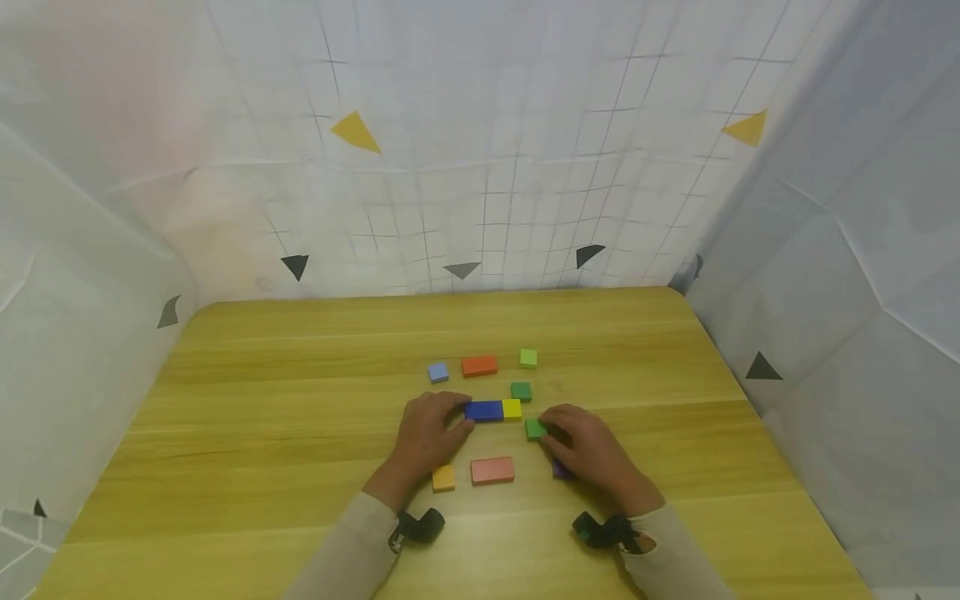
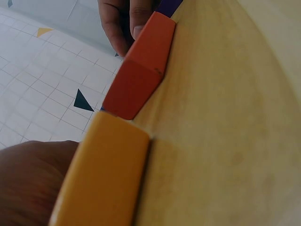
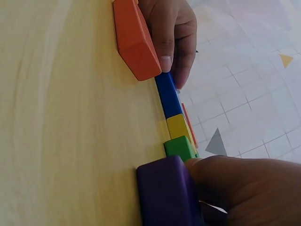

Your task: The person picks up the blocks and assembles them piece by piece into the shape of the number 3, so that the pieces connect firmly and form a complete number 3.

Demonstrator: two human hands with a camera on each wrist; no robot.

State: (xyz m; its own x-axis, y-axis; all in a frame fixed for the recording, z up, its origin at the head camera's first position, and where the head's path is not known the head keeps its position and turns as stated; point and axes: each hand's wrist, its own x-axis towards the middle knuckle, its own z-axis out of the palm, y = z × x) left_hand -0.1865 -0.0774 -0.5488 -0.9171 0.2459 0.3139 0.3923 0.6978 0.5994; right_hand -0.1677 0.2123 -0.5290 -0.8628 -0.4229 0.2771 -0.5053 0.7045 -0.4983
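At the middle of the table, a long blue block (image 1: 483, 411) lies end to end with a small yellow block (image 1: 512, 409). My left hand (image 1: 429, 432) holds the blue block's left end between thumb and fingers. Just to the right and nearer, my right hand (image 1: 588, 442) pinches a small bright green block (image 1: 534, 430), which stands apart from the yellow one. Under the right hand a purple block (image 3: 167, 190) is partly hidden. A darker green block (image 1: 521, 392) sits just behind the yellow block.
Behind lie a light blue block (image 1: 438, 372), an orange-red block (image 1: 479, 367) and a lime green block (image 1: 528, 358). Nearer are a pink-red block (image 1: 492, 471) and an orange-yellow block (image 1: 443, 478) beside the left wrist. White sheets (image 1: 465, 208) surround the wooden table (image 1: 262, 417).
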